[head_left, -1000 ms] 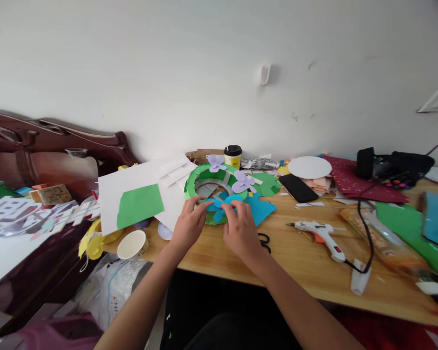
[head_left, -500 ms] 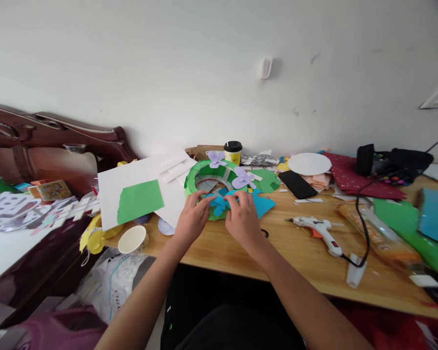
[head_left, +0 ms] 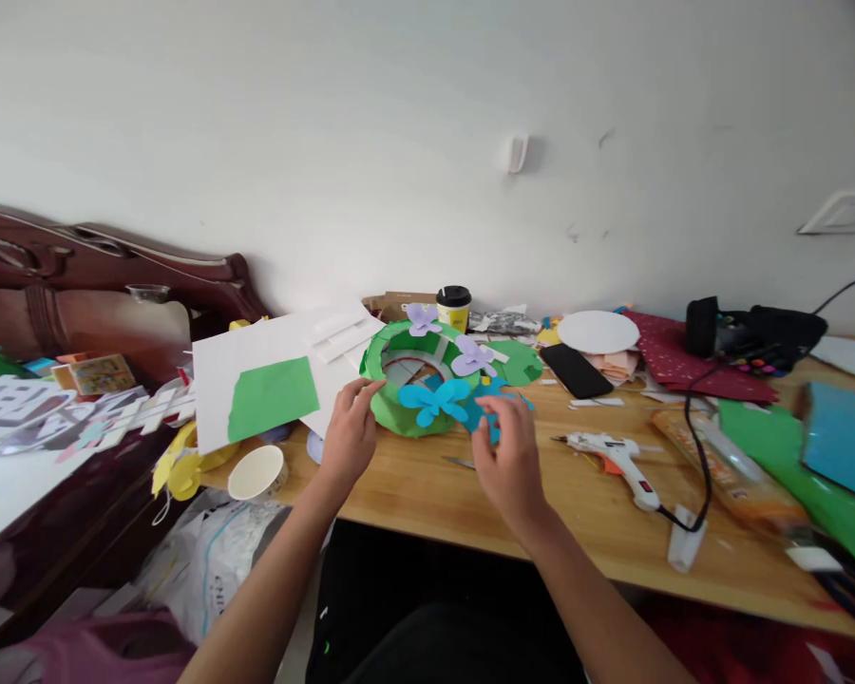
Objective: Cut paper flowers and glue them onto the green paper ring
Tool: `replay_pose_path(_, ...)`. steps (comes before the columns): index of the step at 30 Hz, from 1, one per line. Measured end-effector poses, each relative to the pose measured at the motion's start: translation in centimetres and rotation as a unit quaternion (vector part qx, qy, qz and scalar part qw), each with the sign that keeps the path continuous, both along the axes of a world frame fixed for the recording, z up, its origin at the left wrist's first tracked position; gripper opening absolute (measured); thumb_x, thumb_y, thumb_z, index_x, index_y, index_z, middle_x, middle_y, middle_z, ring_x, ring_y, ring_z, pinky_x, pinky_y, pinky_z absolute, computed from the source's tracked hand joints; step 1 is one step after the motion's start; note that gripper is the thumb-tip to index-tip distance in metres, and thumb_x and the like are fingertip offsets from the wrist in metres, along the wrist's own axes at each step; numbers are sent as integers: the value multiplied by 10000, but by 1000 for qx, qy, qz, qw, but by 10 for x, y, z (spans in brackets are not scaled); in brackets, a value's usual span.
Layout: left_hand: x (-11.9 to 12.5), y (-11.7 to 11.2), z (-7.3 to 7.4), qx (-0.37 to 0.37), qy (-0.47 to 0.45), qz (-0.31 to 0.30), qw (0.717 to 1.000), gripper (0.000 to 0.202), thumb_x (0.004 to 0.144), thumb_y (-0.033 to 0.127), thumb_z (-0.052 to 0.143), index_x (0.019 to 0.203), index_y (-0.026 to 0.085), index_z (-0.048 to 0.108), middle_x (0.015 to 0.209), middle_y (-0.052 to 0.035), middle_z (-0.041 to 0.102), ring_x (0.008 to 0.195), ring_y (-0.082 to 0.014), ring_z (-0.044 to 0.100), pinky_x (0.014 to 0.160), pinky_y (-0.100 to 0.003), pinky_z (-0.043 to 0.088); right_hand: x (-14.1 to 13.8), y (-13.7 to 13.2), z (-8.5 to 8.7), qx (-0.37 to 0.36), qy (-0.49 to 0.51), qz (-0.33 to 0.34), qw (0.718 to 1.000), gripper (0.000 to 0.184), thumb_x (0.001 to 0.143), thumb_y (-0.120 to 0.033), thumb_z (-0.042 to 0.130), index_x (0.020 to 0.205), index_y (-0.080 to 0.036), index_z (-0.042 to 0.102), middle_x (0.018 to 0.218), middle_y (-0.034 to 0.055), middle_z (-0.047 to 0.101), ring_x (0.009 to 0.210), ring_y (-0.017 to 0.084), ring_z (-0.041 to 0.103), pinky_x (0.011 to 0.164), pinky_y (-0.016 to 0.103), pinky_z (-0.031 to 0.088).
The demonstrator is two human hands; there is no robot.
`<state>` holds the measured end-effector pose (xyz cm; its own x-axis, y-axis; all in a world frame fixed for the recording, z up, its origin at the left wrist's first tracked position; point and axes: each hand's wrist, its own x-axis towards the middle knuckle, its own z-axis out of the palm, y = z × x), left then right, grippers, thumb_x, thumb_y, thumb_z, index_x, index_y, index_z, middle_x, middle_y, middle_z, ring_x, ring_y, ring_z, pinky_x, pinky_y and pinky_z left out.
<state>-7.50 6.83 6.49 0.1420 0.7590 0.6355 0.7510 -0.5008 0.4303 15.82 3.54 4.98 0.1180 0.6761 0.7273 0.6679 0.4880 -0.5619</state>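
A green paper ring (head_left: 389, 410) stands on the wooden table (head_left: 598, 513), with two lilac paper butterflies (head_left: 473, 356) on its far rim and a light blue paper butterfly (head_left: 434, 400) on its near side. My left hand (head_left: 349, 435) rests with spread fingers against the ring's left side. My right hand (head_left: 511, 456) has come off to the right, its fingers pinched on the blue paper scrap (head_left: 485, 415) lying beside the ring.
A glue gun (head_left: 617, 453) with a black cord lies right of my hands. A phone (head_left: 578, 370), a white disc (head_left: 598, 332), a lidded yellow cup (head_left: 454, 307), white and green sheets (head_left: 271, 396), a paper cup (head_left: 256, 472) and green and blue sheets (head_left: 826, 446) surround them.
Both hands were pressing the blue butterfly onto the ring. Now they have moved apart: the butterfly sits uncovered, my left hand is at the ring's side, my right at the blue scrap.
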Motion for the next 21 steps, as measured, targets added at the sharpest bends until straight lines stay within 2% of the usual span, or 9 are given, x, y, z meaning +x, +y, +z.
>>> replay_pose_path(3, -2, -23, -23, -58, -95, 35, 993, 364, 955, 164, 377, 1282, 228, 525, 1130, -90, 575, 1006, -192, 587, 878, -362, 494, 23, -36, -24, -77, 31, -15, 996, 127, 934, -297, 506, 972, -199, 577, 822, 50, 604, 718, 180, 565, 683, 302, 482)
replay_pose_path(6, 3, -54, -58, -164, -118, 8, 979, 352, 969, 231, 367, 1294, 218, 503, 1028, -78, 608, 822, -170, 614, 729, -325, 529, 45, -63, -54, -123, -14, -21, 992, 217, 943, -377, 513, 830, -206, 586, 718, 28, 615, 623, 157, 562, 603, 266, 443)
replay_pose_path(7, 4, -63, -69, -186, -109, -4, 976, 359, 972, 241, 363, 1306, 219, 492, 1027, -82, 614, 846, -182, 622, 745, -342, 534, 49, -68, -64, -129, -33, -21, 991, 243, 957, -377, 493, 809, -206, 583, 698, 23, 612, 607, 152, 560, 592, 262, 432)
replay_pose_path(9, 5, -77, -88, -191, -73, -32, 978, 334, 963, 254, 394, 1265, 237, 537, 1081, -96, 625, 998, -228, 618, 888, -420, 509, 54, -74, -80, -121, -85, -18, 989, 272, 978, -354, 459, 789, -202, 581, 675, 18, 605, 597, 148, 560, 590, 258, 412)
replay_pose_path(12, 3, -81, -100, -175, -63, -36, 982, 306, 953, 283, 428, 1215, 250, 581, 1162, -107, 621, 1118, -273, 582, 1002, -505, 441, 50, -76, -97, -88, -182, -24, 979, 277, 976, -307, 467, 753, -198, 591, 645, 12, 595, 606, 152, 569, 609, 266, 382)
replay_pose_path(14, 1, -75, -94, -201, -131, -15, 971, 348, 957, 340, 431, 1275, 238, 530, 1211, -125, 596, 1070, -267, 613, 947, -495, 490, 46, -75, -101, -84, -215, -50, 972, 270, 970, -295, 481, 749, -198, 602, 630, 7, 594, 593, 154, 571, 601, 272, 356)
replay_pose_path(16, 0, -64, -77, -242, -237, 3, 941, 456, 949, 431, 443, 1364, 243, 429, 1320, -151, 523, 1038, -258, 637, 813, -432, 565, 42, -75, -103, -89, -223, -74, 968, 270, 973, -292, 475, 760, -196, 611, 632, 6, 602, 584, 152, 572, 593, 273, 339)
replay_pose_path(18, -1, -51, -54, -272, -345, 11, 898, 602, 912, 529, 483, 1436, 289, 308, 1449, -162, 402, 1105, -280, 619, 697, -368, 595, 41, -75, -102, -82, -232, -77, 966, 283, 978, -282, 460, 755, -192, 610, 644, 12, 611, 608, 156, 581, 610, 273, 337)
replay_pose_path(21, 1, -28, -20, -317, -477, 44, 819, 888, 842, 641, 537, 1497, 362, 6, 1498, -184, 346, 1088, -307, 641, 655, -406, 613, 40, -76, -102, -65, -245, -80, 964, 291, 980, -270, 452, 745, -192, 604, 638, 12, 606, 615, 160, 576, 625, 279, 333)
